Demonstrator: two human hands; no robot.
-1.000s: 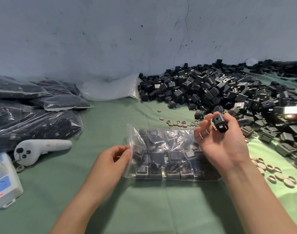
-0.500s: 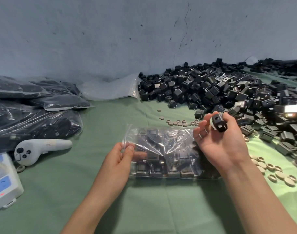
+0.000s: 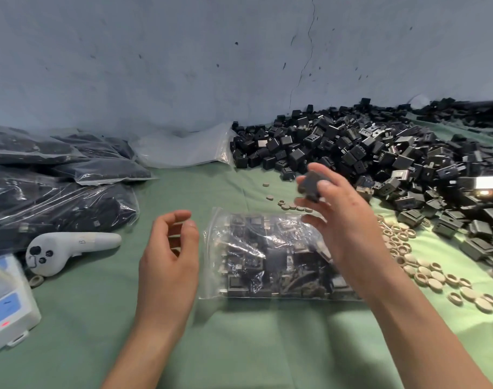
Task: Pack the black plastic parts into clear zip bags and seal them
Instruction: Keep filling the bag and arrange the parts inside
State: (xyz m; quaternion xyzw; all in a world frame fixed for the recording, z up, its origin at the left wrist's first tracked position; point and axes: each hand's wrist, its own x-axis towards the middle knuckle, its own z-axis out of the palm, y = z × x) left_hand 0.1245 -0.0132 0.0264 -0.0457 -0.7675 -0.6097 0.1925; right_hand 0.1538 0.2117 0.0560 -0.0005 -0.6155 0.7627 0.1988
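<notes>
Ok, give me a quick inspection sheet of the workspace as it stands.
Surface: green cloth, wrinkled.
Job's things: clear zip bag full of parts, lying flat, seal not tellable; loose parts pile at right; filled bags at left; empty bags by the wall.
Clutter: white controller, white device with blue label, beige rings.
Grips: left hand loosely curled, empty, beside the bag; right hand holds a blurred black part near the bag's far side.
Cables: nothing seen.
Surroundings: blue-grey wall, cracked.

text: none legible | white controller point(image 3: 71, 249) — faint mark, unreadable | white box point(image 3: 6, 310) label — blurred
</notes>
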